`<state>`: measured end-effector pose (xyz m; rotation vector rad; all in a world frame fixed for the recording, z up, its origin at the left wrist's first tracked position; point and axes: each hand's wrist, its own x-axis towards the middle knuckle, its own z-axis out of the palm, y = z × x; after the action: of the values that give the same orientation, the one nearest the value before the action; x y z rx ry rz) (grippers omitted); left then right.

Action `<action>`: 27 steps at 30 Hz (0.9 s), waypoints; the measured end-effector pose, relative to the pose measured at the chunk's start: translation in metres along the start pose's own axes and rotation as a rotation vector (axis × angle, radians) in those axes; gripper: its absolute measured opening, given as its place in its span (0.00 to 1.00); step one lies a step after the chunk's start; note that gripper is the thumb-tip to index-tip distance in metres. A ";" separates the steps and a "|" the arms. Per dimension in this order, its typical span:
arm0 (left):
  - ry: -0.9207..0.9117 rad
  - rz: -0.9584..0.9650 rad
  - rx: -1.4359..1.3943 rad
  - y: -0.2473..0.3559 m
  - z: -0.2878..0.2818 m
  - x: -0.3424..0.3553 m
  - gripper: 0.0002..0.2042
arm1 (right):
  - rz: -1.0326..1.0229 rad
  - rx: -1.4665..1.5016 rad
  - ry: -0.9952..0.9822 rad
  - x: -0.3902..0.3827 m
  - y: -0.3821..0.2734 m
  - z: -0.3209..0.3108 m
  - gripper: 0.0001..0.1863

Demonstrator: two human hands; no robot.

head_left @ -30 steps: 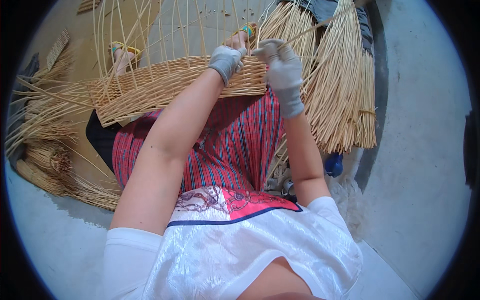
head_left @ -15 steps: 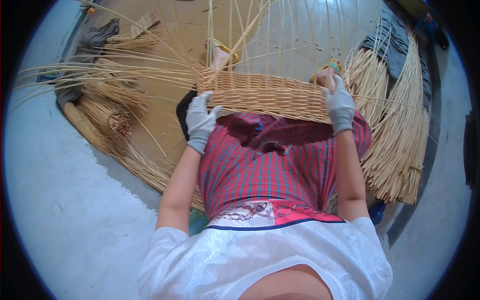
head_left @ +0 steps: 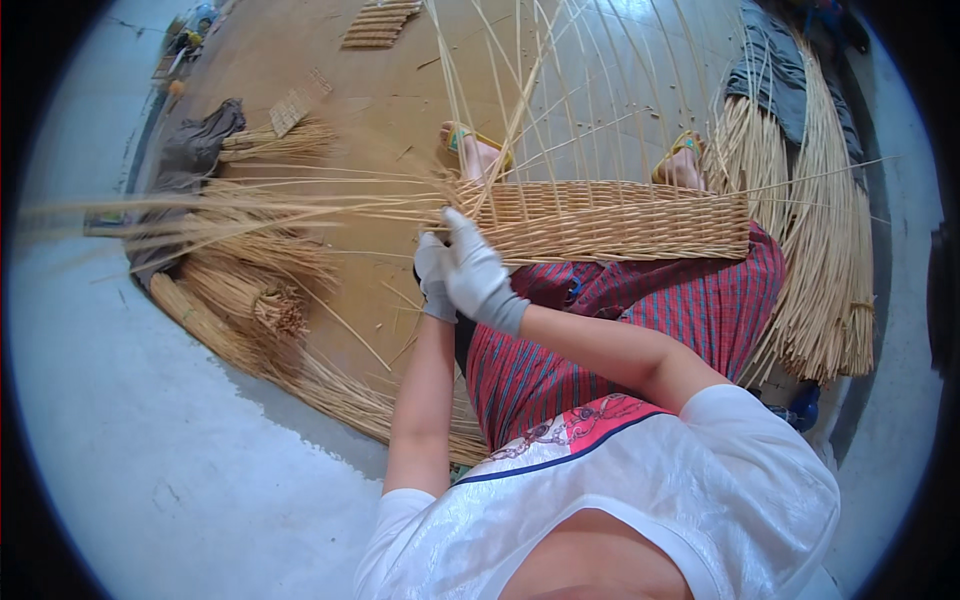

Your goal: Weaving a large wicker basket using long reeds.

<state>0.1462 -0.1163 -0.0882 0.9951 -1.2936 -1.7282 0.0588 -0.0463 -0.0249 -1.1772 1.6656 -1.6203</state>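
A half-woven wicker basket point(head_left: 620, 222) lies across my lap, its long side facing me. Long uncut strands stand up from its far side, and more wicker strands point(head_left: 330, 205) fan out leftward from its left end. Both my hands wear pale gloves and meet at that left corner. My left hand point(head_left: 434, 275) is closed at the corner, with its fingers partly hidden behind the other hand. Reaching across my body, my right hand point(head_left: 478, 268) overlaps it, fingers bent at the base of the strands. What exactly lies inside its fingers is covered.
Bundles of wicker point(head_left: 240, 270) lie on the floor to the left beside a dark cloth point(head_left: 200, 140). Tall bundles point(head_left: 810, 240) lean at the right under a grey cloth point(head_left: 775, 55). My sandalled feet point(head_left: 478, 155) are beyond the basket. A slatted piece point(head_left: 380, 24) rests farther off.
My right hand has left the basket's right end and crossed to the left corner, next to my left hand. Basket and lap appear farther right, and the leftward strands are blurred with motion.
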 end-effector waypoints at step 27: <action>0.280 0.436 0.609 0.012 0.031 -0.035 0.26 | -0.314 -0.386 -0.729 0.106 -0.085 -0.058 0.26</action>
<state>0.1346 -0.0755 -0.0659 1.1257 -1.7299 -0.8429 -0.0226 -0.0990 0.0867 -2.0029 1.3632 -0.8385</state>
